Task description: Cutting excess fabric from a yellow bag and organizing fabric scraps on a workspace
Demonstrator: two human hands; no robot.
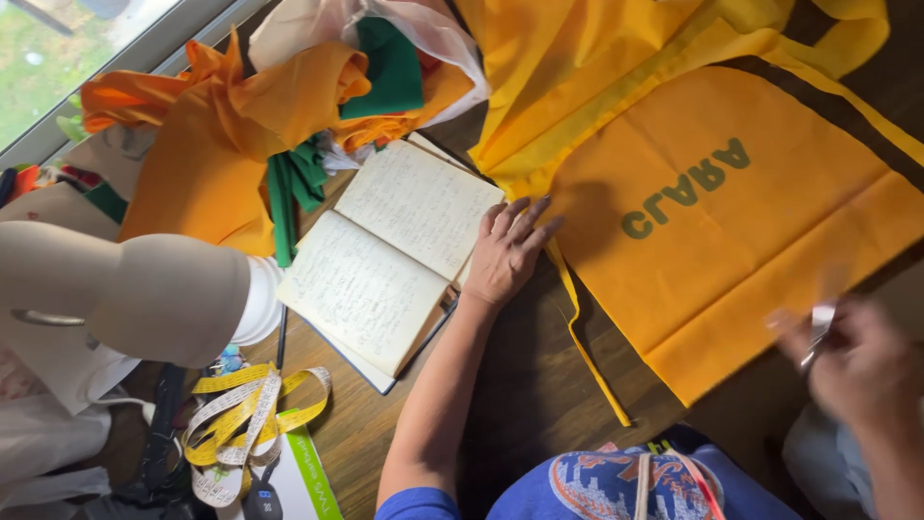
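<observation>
My left hand [507, 250] lies flat, fingers together, on the right edge of an open handwritten notebook [390, 250] and touches the edge of a yellow-orange fabric piece [731, 241] with green letters and a dark brown stripe. At the lower right, my right hand [857, 371] is blurred by motion and grips a small pale object, perhaps a tape or a tool; what it is cannot be made out. Both hands rest over a dark wooden table [520, 385].
Orange, green and white cloth [289, 106] is heaped at the back. A beige mannequin torso [144, 294] lies at the left, near a coiled yellow measuring tape [245, 424] and a green-edged booklet [308, 477]. A window [67, 58] is at top left.
</observation>
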